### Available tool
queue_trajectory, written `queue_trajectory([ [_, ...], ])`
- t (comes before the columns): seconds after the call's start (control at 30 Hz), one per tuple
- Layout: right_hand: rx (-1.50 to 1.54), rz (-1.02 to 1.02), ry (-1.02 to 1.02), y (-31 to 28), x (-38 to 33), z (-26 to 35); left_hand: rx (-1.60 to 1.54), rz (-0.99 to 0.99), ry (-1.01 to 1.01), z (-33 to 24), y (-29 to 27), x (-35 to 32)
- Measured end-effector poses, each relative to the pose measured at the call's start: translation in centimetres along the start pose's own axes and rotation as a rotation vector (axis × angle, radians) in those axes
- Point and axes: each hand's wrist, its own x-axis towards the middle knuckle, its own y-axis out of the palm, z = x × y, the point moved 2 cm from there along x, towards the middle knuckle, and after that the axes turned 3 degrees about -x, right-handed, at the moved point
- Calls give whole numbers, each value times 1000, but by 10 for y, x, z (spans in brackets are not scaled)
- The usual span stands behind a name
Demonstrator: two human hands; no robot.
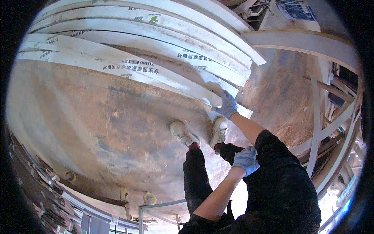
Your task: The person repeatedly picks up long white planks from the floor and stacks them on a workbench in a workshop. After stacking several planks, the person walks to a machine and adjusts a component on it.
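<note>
My right hand, in a blue-grey glove, grips a long white board near its right end. The fingers go over the board and the thumb lies at its near edge. This board lies at a slant across several other white printed boards on the floor. My left hand, gloved the same way, is closed in front of my dark clothing, close to the right sleeve. What its fingers hold, if anything, is hidden. Both my shoes stand on the floor just short of the gripped board.
The brown, stained floor stretches left of my feet. Pale planks and strips lean in a heap on the right. A wide pale board lies at the upper right. A metal frame and a caster wheel stand at the lower left.
</note>
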Motion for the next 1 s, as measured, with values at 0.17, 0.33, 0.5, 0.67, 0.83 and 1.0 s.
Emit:
queue_trajectory([
  [0.17, -89, 34, -31, 14, 37, 77, -1888, -108, -344, 9, 40, -8],
  [0.33, -23, 214, 14, 2, 64, 95, -1613, -129, -262, 17, 38, -5],
  [0.5, -8, 263, -99, -44, 36, 85, -46, 34, 13, 22, 15, 12],
  [0.67, -114, 340, -214, -141, -51, 51, -439, -101, -218, 62, 11, -7],
  [0.83, -129, 384, -76, -261, -204, -35, -1534, -506, -212, 67, 10, -69],
  [1.0, -305, 287, 21, -399, -414, -126, -1886, -771, 74, -14, -97, -155],
])
